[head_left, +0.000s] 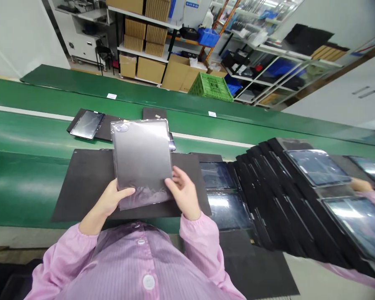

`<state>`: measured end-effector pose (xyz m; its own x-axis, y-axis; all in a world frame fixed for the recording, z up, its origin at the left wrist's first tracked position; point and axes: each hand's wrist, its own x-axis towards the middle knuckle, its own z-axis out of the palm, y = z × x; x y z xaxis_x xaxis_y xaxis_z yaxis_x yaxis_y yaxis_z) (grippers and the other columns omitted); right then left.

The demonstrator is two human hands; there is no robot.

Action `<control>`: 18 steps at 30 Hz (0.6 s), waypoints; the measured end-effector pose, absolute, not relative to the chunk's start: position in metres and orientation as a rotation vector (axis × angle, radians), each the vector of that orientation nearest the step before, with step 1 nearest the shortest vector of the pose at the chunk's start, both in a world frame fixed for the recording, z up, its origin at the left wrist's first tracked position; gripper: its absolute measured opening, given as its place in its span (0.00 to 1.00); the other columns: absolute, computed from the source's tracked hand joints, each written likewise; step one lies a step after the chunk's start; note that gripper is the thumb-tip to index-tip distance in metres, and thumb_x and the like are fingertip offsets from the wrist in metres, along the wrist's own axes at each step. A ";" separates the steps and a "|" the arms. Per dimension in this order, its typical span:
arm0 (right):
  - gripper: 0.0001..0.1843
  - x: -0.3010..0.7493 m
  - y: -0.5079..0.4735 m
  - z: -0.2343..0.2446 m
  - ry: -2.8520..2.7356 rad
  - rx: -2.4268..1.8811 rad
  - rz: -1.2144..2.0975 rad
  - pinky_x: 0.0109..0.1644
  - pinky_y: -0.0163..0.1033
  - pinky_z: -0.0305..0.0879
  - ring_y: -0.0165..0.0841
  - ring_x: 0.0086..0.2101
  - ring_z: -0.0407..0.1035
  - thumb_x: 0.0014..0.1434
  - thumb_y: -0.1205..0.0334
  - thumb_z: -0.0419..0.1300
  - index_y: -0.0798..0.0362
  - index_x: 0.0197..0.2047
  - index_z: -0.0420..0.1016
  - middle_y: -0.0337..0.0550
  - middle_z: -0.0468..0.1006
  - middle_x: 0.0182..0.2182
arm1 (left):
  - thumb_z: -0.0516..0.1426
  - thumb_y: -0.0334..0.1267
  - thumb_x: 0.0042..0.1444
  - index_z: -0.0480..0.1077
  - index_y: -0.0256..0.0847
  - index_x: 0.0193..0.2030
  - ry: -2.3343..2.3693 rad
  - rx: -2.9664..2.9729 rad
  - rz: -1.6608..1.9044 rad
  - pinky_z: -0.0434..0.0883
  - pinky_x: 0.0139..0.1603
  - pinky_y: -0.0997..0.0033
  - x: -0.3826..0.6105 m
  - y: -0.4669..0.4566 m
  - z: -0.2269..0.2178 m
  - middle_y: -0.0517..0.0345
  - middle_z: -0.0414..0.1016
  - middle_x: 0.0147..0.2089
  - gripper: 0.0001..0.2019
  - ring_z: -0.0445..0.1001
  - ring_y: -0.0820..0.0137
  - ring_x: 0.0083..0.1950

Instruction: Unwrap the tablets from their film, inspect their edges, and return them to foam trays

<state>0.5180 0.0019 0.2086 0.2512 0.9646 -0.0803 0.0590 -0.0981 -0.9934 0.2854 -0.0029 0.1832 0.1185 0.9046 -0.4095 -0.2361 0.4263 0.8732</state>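
Tablet (142, 154) in a clear film wrapper (145, 199), plain grey back towards me, oval camera patch (122, 128) at its upper left; it is up off the counter, in front of my chest, top edge tipped away. Spare film hangs loose and wrinkled below its bottom edge, between my two hands. My left hand (112, 199) is clamped on the lower left corner, thumb laid flat over the near face, the other fingers out of sight behind. My right hand (185, 192) is at the lower right edge, thumb tip against the near face, fingers bent just beside the rim; cannot tell whether they grip. The hands are apart, the tablet's width between them. Below the tablet, a wide black board (81, 187) lies on the green counter (25, 179). Beyond it, to the left, a second tablet (88, 124) rests face up on another dark board. To the right of the wide board, two dark-screened tablets (217, 175) lie one nearer me than the other. Further right, a leaning stack of black boards (278, 200) with two tablets on top, a co-worker's hand (361, 184) near its far side. Past the counter: a green crate (211, 86), shelves (143, 53) with cardboard boxes (151, 68).
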 end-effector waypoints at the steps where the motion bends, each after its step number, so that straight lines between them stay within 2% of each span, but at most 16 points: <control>1: 0.23 0.516 -0.002 0.206 -1.055 -1.460 1.133 0.43 0.43 0.76 0.40 0.39 0.79 0.46 0.51 0.72 0.54 0.44 0.79 0.50 0.84 0.41 | 0.73 0.45 0.37 0.76 0.35 0.46 1.190 0.766 0.965 0.75 0.50 0.63 0.285 -0.003 0.184 0.48 0.83 0.47 0.28 0.80 0.59 0.47; 3: 0.21 0.512 -0.012 0.201 -1.086 -1.467 1.244 0.41 0.42 0.75 0.39 0.36 0.78 0.49 0.47 0.70 0.55 0.39 0.79 0.49 0.84 0.37 | 0.73 0.47 0.35 0.76 0.35 0.44 1.264 0.839 0.972 0.75 0.47 0.63 0.285 -0.005 0.187 0.48 0.83 0.44 0.29 0.80 0.58 0.45; 6: 0.23 0.520 -0.024 0.199 -1.025 -1.452 1.266 0.39 0.40 0.73 0.38 0.35 0.77 0.50 0.45 0.69 0.57 0.39 0.80 0.48 0.85 0.35 | 0.73 0.51 0.33 0.77 0.34 0.43 1.292 0.922 0.946 0.75 0.44 0.64 0.283 -0.012 0.189 0.47 0.83 0.42 0.31 0.80 0.56 0.44; 10: 0.26 0.557 -0.038 0.213 -0.803 -1.500 1.117 0.35 0.40 0.72 0.38 0.31 0.77 0.45 0.44 0.71 0.57 0.39 0.81 0.47 0.85 0.32 | 0.69 0.55 0.40 0.77 0.35 0.43 1.369 0.877 0.914 0.75 0.44 0.66 0.269 -0.020 0.192 0.48 0.83 0.44 0.29 0.80 0.57 0.46; 13: 0.24 0.578 -0.054 0.236 -0.787 -1.603 0.663 0.37 0.43 0.74 0.40 0.33 0.78 0.47 0.47 0.71 0.57 0.42 0.82 0.49 0.85 0.35 | 0.68 0.53 0.44 0.77 0.35 0.43 1.482 0.802 0.937 0.75 0.41 0.69 0.252 -0.022 0.195 0.50 0.83 0.43 0.25 0.80 0.60 0.43; 15: 0.21 0.577 -0.065 0.252 -0.844 -1.673 0.243 0.41 0.46 0.76 0.42 0.35 0.80 0.50 0.52 0.71 0.56 0.44 0.83 0.49 0.85 0.36 | 0.68 0.50 0.45 0.76 0.35 0.44 1.527 0.712 1.020 0.75 0.39 0.70 0.242 -0.021 0.197 0.52 0.83 0.42 0.24 0.80 0.62 0.41; 18: 0.13 0.553 -0.073 0.257 -1.009 -1.669 -0.256 0.41 0.46 0.78 0.42 0.33 0.81 0.53 0.60 0.70 0.52 0.43 0.84 0.47 0.86 0.36 | 0.67 0.46 0.47 0.75 0.36 0.46 1.518 0.537 1.158 0.77 0.39 0.71 0.237 -0.018 0.197 0.53 0.82 0.41 0.21 0.80 0.64 0.40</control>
<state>0.5528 -0.0732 0.2571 0.6118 0.4831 0.6263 0.7233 -0.0210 -0.6903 0.2366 -0.0182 0.1970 -0.2984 0.8252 -0.4795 -0.2442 0.4197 0.8742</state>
